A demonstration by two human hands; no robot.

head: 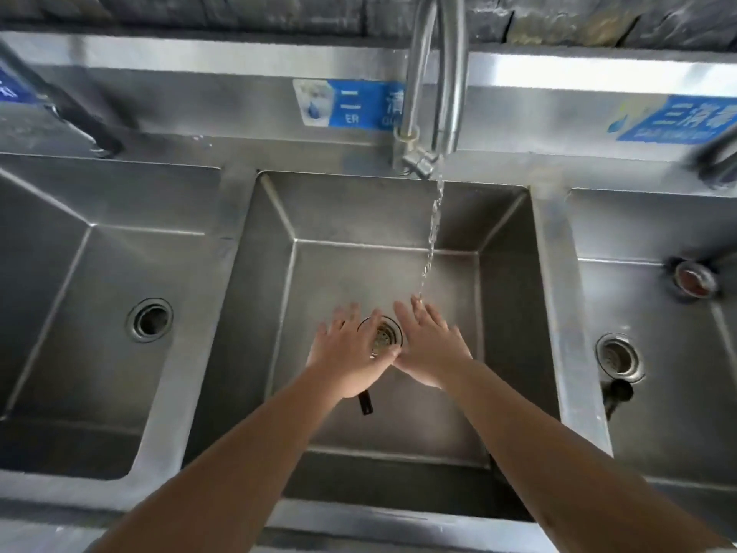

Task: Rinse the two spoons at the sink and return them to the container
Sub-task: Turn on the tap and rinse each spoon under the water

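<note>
My left hand (pixel 347 353) and my right hand (pixel 428 345) hover side by side, palms down, over the middle sink basin (pixel 438 417), fingers straight and spread. The left thumb touches the right hand. A black handle end (pixel 365 403) pokes out from under the heel of my left hand; the rest of that utensil is hidden, and I cannot tell whether the hand touches it. Water runs from the curved steel faucet (pixel 434 93) in a thin stream (pixel 430 241) onto my right fingertips. The drain strainer (pixel 383 334) shows between the hands. No container is in view.
A left basin (pixel 99 273) with an open drain (pixel 150 319) and a right basin (pixel 658 413) flank the middle one. The right basin holds a drain (pixel 619 357), a dark object (pixel 617 393) and a round reddish plug (pixel 694 278). Blue labels (pixel 351 103) line the backsplash.
</note>
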